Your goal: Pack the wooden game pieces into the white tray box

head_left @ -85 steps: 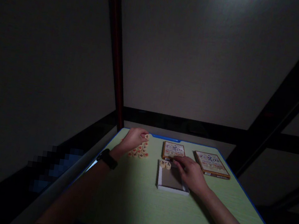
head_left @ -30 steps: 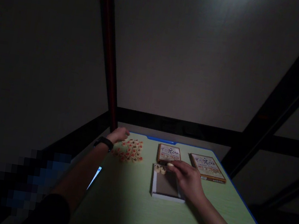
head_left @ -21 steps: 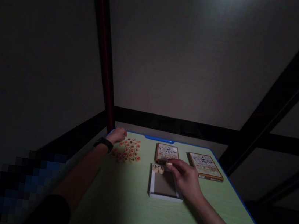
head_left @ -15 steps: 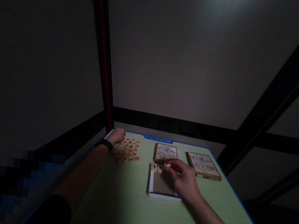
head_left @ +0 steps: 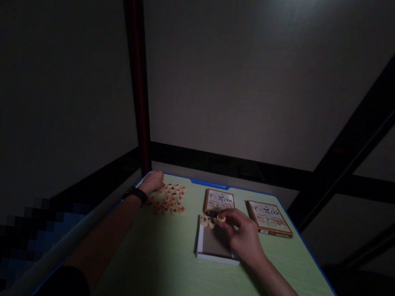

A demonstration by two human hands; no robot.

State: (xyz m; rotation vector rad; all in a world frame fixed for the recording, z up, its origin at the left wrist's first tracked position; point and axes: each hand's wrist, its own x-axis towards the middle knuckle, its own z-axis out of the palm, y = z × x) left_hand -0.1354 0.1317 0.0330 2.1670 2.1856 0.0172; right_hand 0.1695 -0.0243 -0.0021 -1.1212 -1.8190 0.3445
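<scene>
Between the thumb and fingers of my right hand [head_left: 244,235] is a round, pale Chinese chess piece [head_left: 221,218] with a dark character. It is held over the far side of a shallow white-walled box tray [head_left: 216,259]. Two more pieces [head_left: 204,221] with dark characters sit in the tray's far left corner. My left hand [head_left: 153,181] is closed, with its fingers curled down at the table's far left, beside a cluster of loose chess pieces [head_left: 171,199] marked in red and black. What those fingers hold, if anything, is hidden.
A boxed Chinese chess set [head_left: 220,201] lies just behind the tray, and a second box lid or set [head_left: 269,218] lies to its right. The green table [head_left: 165,271] has a blue edge and meets a wall [head_left: 230,74] at the back. The room is dim.
My right hand has tilted the chess piece so that its marked face shows more. The left hand has shifted slightly left, still at the edge of the cluster.
</scene>
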